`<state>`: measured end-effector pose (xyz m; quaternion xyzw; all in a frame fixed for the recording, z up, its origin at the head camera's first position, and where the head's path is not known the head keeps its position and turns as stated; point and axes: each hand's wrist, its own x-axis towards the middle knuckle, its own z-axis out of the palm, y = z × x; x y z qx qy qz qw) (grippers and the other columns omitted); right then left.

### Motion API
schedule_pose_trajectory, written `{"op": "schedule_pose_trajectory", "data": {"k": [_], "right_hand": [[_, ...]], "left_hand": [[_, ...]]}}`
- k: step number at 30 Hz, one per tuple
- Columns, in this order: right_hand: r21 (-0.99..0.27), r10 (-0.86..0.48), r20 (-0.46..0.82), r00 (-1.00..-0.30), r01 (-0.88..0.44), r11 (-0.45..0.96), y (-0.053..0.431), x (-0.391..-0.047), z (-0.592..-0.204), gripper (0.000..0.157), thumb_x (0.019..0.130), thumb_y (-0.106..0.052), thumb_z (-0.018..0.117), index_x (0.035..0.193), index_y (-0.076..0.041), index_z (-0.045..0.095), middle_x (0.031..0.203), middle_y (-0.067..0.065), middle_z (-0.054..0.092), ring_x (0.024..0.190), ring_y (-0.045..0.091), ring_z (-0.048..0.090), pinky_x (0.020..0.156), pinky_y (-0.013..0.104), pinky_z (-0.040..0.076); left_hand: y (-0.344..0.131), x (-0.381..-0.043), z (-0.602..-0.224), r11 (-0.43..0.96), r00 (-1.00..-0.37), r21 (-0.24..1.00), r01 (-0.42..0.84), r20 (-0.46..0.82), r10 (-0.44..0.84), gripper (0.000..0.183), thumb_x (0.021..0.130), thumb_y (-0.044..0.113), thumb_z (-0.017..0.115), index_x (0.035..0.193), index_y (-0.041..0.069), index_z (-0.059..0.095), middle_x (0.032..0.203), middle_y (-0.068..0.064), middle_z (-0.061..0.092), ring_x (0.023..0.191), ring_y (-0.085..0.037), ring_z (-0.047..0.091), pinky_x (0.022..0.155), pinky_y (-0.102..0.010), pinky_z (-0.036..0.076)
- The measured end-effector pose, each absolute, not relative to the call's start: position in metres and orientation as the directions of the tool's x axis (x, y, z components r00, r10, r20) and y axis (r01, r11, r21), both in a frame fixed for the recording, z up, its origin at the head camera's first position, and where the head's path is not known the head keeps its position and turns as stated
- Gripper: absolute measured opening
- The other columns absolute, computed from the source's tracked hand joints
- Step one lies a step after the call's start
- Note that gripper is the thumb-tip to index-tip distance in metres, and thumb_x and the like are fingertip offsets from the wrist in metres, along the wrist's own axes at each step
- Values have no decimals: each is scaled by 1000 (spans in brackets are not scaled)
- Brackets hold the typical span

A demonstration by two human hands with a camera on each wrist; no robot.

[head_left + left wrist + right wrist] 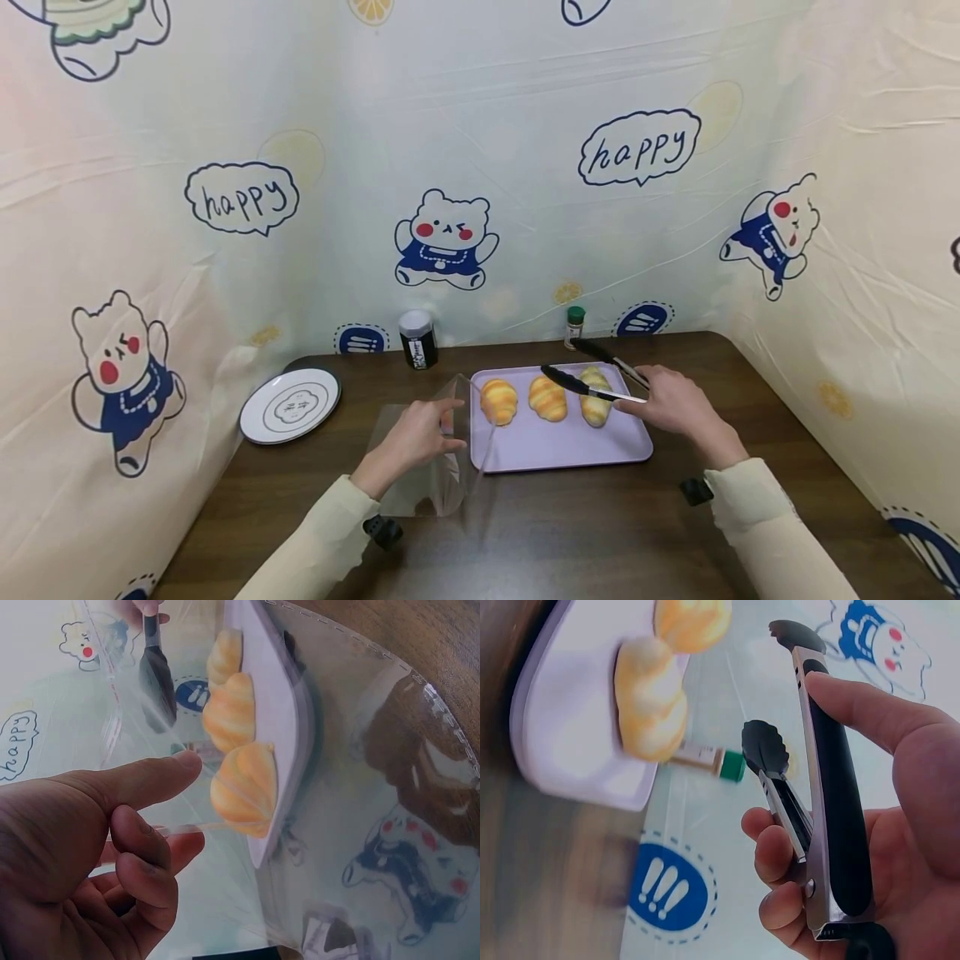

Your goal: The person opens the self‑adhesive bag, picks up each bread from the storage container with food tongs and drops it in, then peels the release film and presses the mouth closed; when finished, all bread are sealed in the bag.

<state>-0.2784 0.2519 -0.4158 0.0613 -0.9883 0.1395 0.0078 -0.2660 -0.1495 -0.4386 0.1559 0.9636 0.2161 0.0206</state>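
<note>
My left hand (417, 431) holds a clear plastic bag (429, 492) beside the tray, its fingers at the bag's edge. In the left wrist view, clear film (337, 787) spreads in front of the breads. With my right hand (678, 406) I grip black-tipped metal tongs (840, 802), their jaws spread apart. One tong tip hangs over the right part of the lilac tray (555, 454). Three croissant-shaped breads lie in a row there: a left one (498, 402), a middle one (547, 400) and a greener right one (592, 408), partly behind the tongs.
A white plate (258, 417) with a printed drawing lies at the table's left. Behind the tray stand a dark jar with a grey lid (417, 340) and a small green-capped bottle (573, 329). A printed cloth (337, 275) surrounds the brown table (585, 533).
</note>
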Motion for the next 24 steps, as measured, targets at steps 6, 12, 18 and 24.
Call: {"op": "schedule_pose_trajectory", "data": {"k": [6,12,18,24], "right_hand": [[-254,-184,52,-982,-191,948,232,-278,-418,85,82,-57,72,137,5,54,131,28,61,112,42,63,89,57,53],[-256,-242,69,-968,-251,934,213,-277,-418,81,80,-57,75,135,0,58,123,20,66,92,27,62,75,46,54],[-226,-289,63,-955,-296,928,196,-279,-418,76,80,-57,76,134,-5,61,124,16,68,98,29,66,81,51,56],[-185,-301,50,-952,-305,934,179,-283,-423,72,78,-57,77,130,-7,65,110,9,71,81,19,58,72,41,54]], "left_hand": [[-150,-266,-439,855,-949,428,293,23,313,66,75,29,88,134,11,62,80,1,63,64,-11,53,58,-26,46],[-150,-266,-439,853,-949,433,290,17,314,66,76,27,87,135,10,62,82,-1,64,65,-12,53,59,-27,46],[-150,-266,-439,858,-951,427,286,17,309,65,76,28,87,134,12,62,81,1,63,64,-11,53,58,-26,46],[-150,-266,-439,858,-950,426,288,13,312,66,76,29,87,134,12,62,80,3,62,64,-9,53,58,-25,46]]}}
